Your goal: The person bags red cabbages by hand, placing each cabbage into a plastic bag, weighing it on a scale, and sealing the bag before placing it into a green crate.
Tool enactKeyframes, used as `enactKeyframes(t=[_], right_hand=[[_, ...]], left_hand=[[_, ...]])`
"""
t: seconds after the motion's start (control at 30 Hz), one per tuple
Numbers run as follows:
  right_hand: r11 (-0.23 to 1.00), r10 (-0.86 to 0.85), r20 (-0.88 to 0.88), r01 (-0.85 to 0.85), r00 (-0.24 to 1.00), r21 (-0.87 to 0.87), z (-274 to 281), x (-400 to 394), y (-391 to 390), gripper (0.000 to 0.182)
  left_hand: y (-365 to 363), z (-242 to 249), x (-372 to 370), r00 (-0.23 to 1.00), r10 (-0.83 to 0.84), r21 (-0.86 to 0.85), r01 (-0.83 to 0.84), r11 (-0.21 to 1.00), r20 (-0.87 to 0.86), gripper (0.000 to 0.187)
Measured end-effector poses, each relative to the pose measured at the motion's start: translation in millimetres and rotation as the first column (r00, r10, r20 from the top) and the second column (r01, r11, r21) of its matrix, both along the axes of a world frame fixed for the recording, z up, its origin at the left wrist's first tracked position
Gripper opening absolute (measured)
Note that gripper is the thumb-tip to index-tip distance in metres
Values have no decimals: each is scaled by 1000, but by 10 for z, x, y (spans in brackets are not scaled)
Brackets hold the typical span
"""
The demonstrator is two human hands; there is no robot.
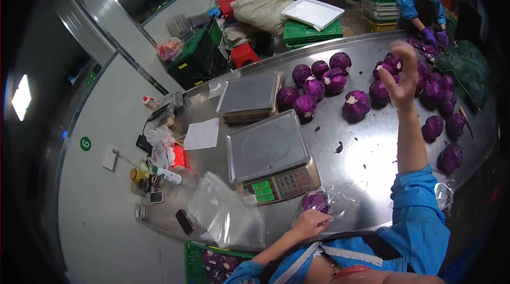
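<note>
My left hand (pixel 311 224) is closed on the gathered film of a clear plastic bag (pixel 336 215), close to the table's near edge. Inside that bag sits a purple cabbage (pixel 316 201), just in front of the fingers. Held up over the table, my right hand (pixel 402 79) has its thumb and curved fingers apart, with nothing in them. Behind it and to both sides lie loose purple cabbages; a single cabbage (pixel 356 105) rests to its left. A digital scale (pixel 270 146) with a lit green display stands left of the bagged cabbage.
A second scale (pixel 249 92) stands farther back. Clear bags (pixel 226 212) lie at the near left, beside a phone (pixel 184 222). Below the edge, a green crate (pixel 192 263) holds cabbages. A purple-gloved co-worker (pixel 421 5) stands across the table, near a green net sack (pixel 467 69).
</note>
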State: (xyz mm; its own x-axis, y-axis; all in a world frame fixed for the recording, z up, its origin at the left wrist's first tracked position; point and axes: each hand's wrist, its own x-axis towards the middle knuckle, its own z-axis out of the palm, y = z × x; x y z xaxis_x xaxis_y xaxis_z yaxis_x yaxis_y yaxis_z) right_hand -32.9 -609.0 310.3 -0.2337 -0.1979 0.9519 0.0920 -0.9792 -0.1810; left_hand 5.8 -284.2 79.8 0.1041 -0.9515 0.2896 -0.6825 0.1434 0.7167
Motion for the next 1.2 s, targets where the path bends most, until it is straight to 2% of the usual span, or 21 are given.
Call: enactKeyframes(t=[0.07, 0.1, 0.17, 0.2, 0.23, 0.27, 0.3, 0.33, 0.4, 0.5, 0.53, 0.6, 0.63, 0.67, 0.73, 0.77, 0.87, 0.93, 1.0, 1.07, 1.2], right_hand=[[854, 481, -167, -416, 861, 313, -453, -79, -152, 26], [797, 558, -144, -479, 817, 367, -676, -35, -163, 28], [796, 571, -352, -394, 742, 461, -999, 95, -19, 31], [813, 549, -588, -217, 594, 540, -1291, 146, -59, 28], [852, 478, -806, 37, 348, 522, -1482, 197, -46, 23], [851, 522, -846, 6, 107, 526, -1654, 238, -82, 22], [879, 473, -850, 58, -233, 473, -1858, 258, -184, 32], [866, 439, -833, -89, -337, 493, -2122, 288, -330, 43], [724, 677, -720, -33, -155, 689, -2309, 513, -527, 46], [771, 601, -770, 99, 213, 629, -2472, 1121, -1017, 54], [801, 569, -750, -21, 337, 598, -2689, 1408, -1321, 57], [867, 461, -752, -59, 472, 495, -2840, 1981, -1828, 57], [843, 451, -740, 35, 499, 537, -2919, 2298, -2063, 55], [901, 333, -789, 71, 517, 427, -2864, 2472, -2170, 55], [920, 270, -895, 177, 355, 348, -2816, 2889, -2380, 64], [963, 121, -954, 200, 274, 179, -2889, 3098, -2508, 67], [959, -18, -995, 281, -96, -44, -3140, 3566, -2801, 89], [920, 86, -972, 391, -219, -7, -3239, 3669, -2794, 103], [914, 6, -990, 402, -142, -52, -3431, 3706, -2825, 102], [904, 52, -984, 428, -169, -25, -3379, 3780, -2861, 93], [879, 60, -997, 475, -39, 34, -3311, 3624, -2772, 85]], left_hand=[[13, 8, -3, 1000, -7, 23, 7, 1000, -3, 21], [11, 26, 3, 1000, -10, 21, 10, 1000, -1, 19], [8, 48, 14, 1000, -15, 17, 15, 1000, -3, 17], [9, 47, 22, 1000, -13, 2, 13, 1000, 5, 16], [4, 44, 34, 1000, -8, -13, 8, 1000, 11, 15], [2, 38, 48, 1000, -6, -15, 6, 1000, 5, 15], [-5, 27, 65, 1000, -21, -6, 21, 1000, -19, 15], [-20, 7, 81, 998, -33, -1, 33, 999, -45, 14], [-52, -70, 129, 996, -31, -10, 31, 999, -80, 14], [-116, -259, 198, 981, -37, 135, 64, 989, -191, 17], [-155, -322, 219, 981, -21, 152, 51, 987, -194, 17], [-258, -436, 287, 910, 27, 162, 44, 986, -414, 18], [-303, -454, 348, 883, 48, 258, 85, 962, -467, 18], [-319, -534, 384, 871, 100, 339, 80, 937, -481, 16], [-334, -820, 431, 699, 137, 269, 82, 960, -702, 21], [-353, -901, 427, 578, 156, 235, 64, 970, -801, 25], [-299, -1203, 495, 545, 209, 238, -18, 971, -812, 21], [-245, -1468, 521, 588, 190, 170, -89, 981, -787, 18], [-17, -1929, 374, 582, 16, 82, 87, 993, -813, 20], [-34, -1961, 420, 568, 6, 74, 97, 993, -823, 21], [-194, -1841, 491, 552, -84, -18, 124, 992, -830, 24]])
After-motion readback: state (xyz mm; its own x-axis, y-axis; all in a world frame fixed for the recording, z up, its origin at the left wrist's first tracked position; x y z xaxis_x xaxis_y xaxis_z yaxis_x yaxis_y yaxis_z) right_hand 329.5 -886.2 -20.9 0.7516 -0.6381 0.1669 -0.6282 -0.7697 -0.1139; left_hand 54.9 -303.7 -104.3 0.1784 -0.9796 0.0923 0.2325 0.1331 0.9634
